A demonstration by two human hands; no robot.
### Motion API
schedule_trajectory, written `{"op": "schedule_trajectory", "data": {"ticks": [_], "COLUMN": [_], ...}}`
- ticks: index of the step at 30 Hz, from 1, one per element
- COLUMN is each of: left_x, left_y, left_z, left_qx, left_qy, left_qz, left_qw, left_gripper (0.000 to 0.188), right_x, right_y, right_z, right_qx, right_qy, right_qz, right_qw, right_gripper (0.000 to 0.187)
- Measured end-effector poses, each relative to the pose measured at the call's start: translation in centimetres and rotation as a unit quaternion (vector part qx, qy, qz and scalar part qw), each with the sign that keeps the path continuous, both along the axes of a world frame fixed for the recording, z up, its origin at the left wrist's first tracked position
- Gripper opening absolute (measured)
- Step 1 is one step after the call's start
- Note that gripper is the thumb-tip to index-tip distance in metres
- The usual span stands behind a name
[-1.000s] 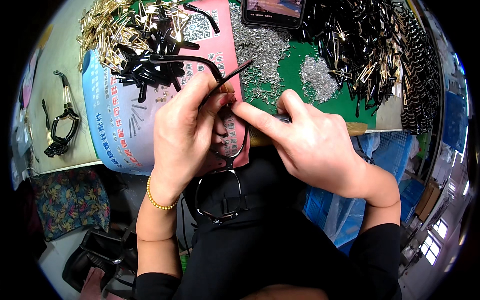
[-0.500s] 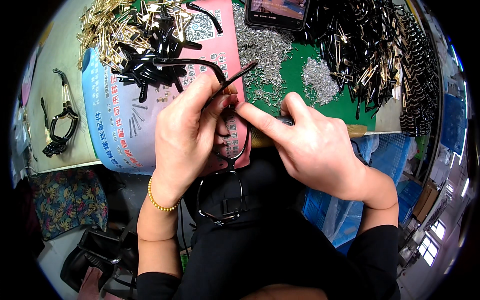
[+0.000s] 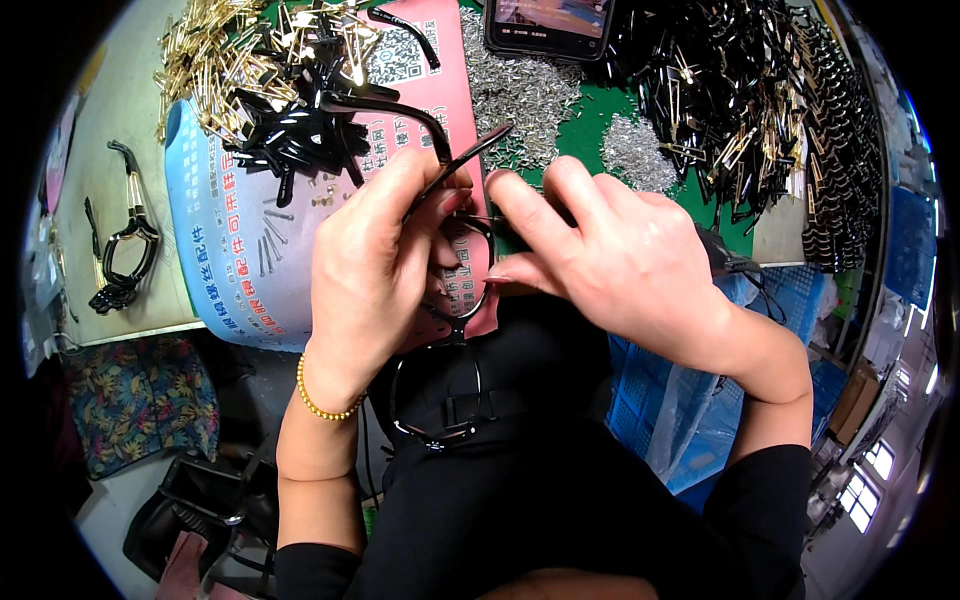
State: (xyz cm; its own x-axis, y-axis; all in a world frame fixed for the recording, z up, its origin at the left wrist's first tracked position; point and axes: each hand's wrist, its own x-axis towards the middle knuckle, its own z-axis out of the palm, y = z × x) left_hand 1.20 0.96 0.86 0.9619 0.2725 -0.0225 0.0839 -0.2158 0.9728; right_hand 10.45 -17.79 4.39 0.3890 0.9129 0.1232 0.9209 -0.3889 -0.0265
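My left hand [image 3: 365, 265] pinches a black eyeglass frame [image 3: 458, 325] near its hinge. One lens rim hangs below toward my lap, and the dark temples stick up past my fingers. To the right, my right hand [image 3: 630, 255] is curled around a dark corded electric screwdriver [image 3: 735, 258], whose body is mostly hidden behind the hand. A thin shaft shows between the two hands, close to the hinge at my left fingertips. The exact contact point is too small to make out.
Gold-and-black temples [image 3: 300, 125] are heaped at the back left. Tiny silver screws [image 3: 520, 110] lie loose on the green mat [image 3: 720, 215]. A phone [image 3: 548, 30] is behind them, with more temples [image 3: 750, 110] at right. Another eyeglass frame [image 3: 130, 250] lies at far left.
My right hand has drawn slightly up and right, away from the left fingertips, and its thumb has come into view. The tool's rear end has swung upward. My left hand stays nearly still.
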Motion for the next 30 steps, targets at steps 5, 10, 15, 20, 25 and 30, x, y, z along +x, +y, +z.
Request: {"op": "schedule_trajectory", "data": {"ticks": [5, 10, 15, 20, 25, 30], "left_x": [3.0, 4.1, 0.8, -3.8, -7.5, -7.8], "left_y": [0.6, 1.6, 1.3, 1.9, 2.7, 3.5], "left_z": [0.1, -0.4, 1.0, -0.3, -2.5, -2.0], "left_qx": [0.046, 0.049, 0.002, -0.134, 0.218, 0.399], "left_qy": [-0.065, -0.185, -0.160, -0.210, -0.135, -0.071], "left_qz": [0.133, 0.177, 0.271, 0.236, 0.224, 0.159], "left_qw": [0.988, 0.965, 0.949, 0.939, 0.940, 0.900], "left_gripper": [0.019, 0.034, 0.063, 0.049, 0.020, 0.018], "right_x": [0.5, -0.4, -0.7, -0.6, -0.9, -0.8], "right_y": [-1.5, -4.7, -5.2, -5.1, -4.5, -4.8], "right_z": [1.9, 2.6, 1.9, 1.6, 2.0, 2.5], "right_qx": [0.001, -0.049, -0.067, -0.078, -0.125, -0.117], "right_qy": [0.088, 0.149, 0.144, 0.137, 0.102, 0.139], "right_qz": [-0.100, -0.137, -0.131, -0.140, -0.160, -0.149], "right_qw": [0.991, 0.978, 0.979, 0.977, 0.974, 0.972], "right_gripper": [0.031, 0.034, 0.057, 0.061, 0.058, 0.066]}}
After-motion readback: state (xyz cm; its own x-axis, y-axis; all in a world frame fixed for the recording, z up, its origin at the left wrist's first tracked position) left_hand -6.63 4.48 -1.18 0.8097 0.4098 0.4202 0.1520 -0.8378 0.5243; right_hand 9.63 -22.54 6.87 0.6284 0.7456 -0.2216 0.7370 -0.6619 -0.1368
